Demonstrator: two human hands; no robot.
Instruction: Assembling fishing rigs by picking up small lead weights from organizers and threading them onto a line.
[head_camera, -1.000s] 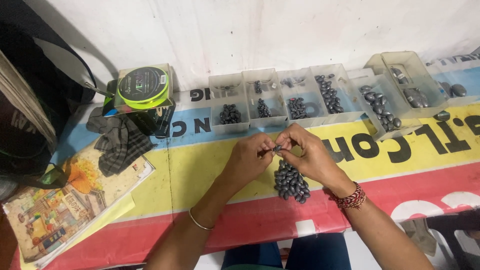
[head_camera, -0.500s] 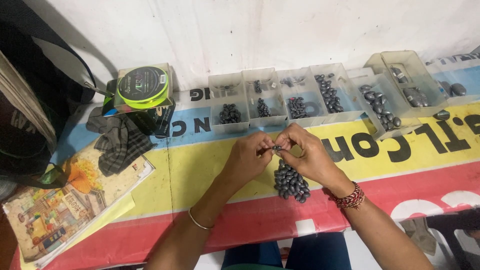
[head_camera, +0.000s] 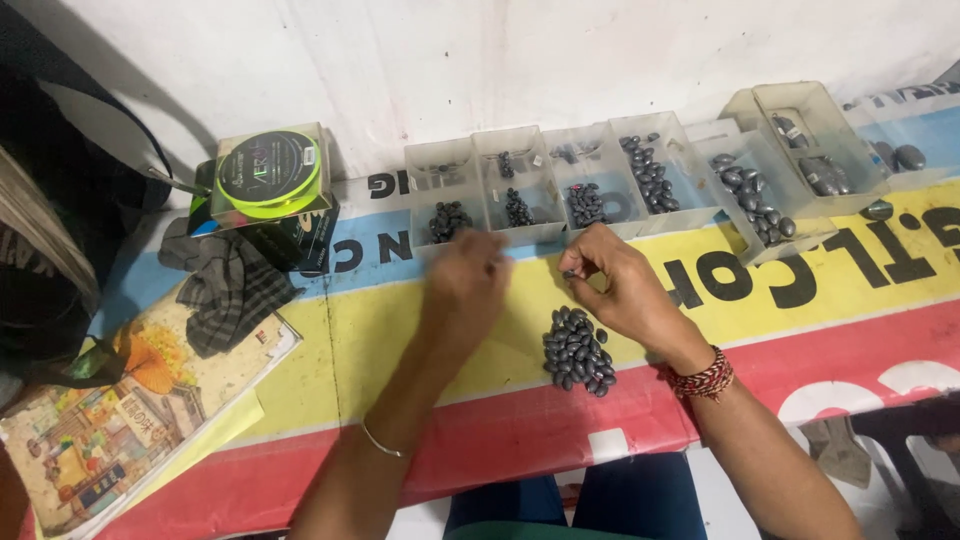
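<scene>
**Hands sort lead sinkers on a banner-covered bench**

A whitewashed wall backs a bench (head_camera: 420, 340) draped in a blue, yellow and red banner, where a person seated at its near edge works through small dark sinkers. The right hand (head_camera: 625, 290) is raised just above the surface, thumb and forefinger pinched on a single sinker (head_camera: 570, 272), the other fingers curled loosely. The left hand (head_camera: 468, 285) is blurred with motion to its left, apart from the right; its fingers look bunched, but whether they hold anything cannot be told. The pile (head_camera: 578, 350) of sinkers lies on the yellow band directly below the right hand and toward the person, plainly nearer that hand than the left. Beyond both hands, against the wall, runs a row of clear trays (head_camera: 545, 185), each holding sinkers of one size, the larger ones to the right; the pinched sinker sits just short of the middle trays. To the left stand a boxed line spool (head_camera: 270, 172), a checked cloth (head_camera: 232, 285) and an illustrated book (head_camera: 110, 420)
</scene>
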